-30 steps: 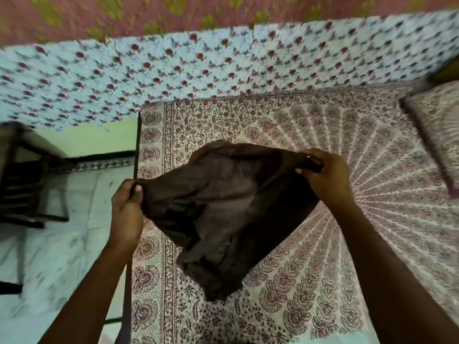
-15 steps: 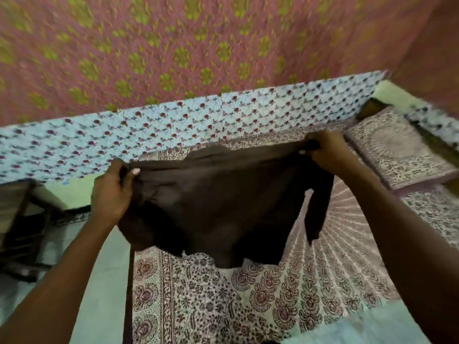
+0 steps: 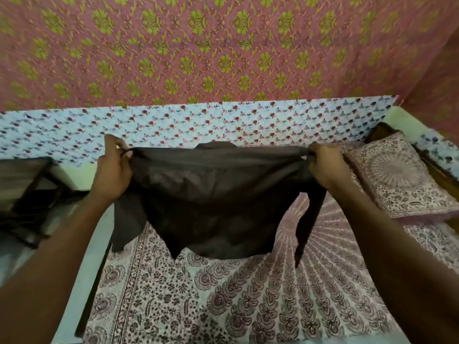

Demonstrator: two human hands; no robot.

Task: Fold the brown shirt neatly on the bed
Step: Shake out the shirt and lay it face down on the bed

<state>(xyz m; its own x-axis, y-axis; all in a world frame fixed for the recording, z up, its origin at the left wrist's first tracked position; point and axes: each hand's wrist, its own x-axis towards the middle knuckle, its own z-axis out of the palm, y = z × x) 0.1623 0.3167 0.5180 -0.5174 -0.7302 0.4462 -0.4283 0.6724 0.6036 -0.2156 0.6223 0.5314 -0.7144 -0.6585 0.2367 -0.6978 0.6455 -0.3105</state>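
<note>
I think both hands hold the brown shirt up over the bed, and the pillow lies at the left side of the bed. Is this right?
Not quite: the head view shows the pillow at the right side of the bed, not the left. The left hand and right hand do both hold the brown shirt up over it.
</note>
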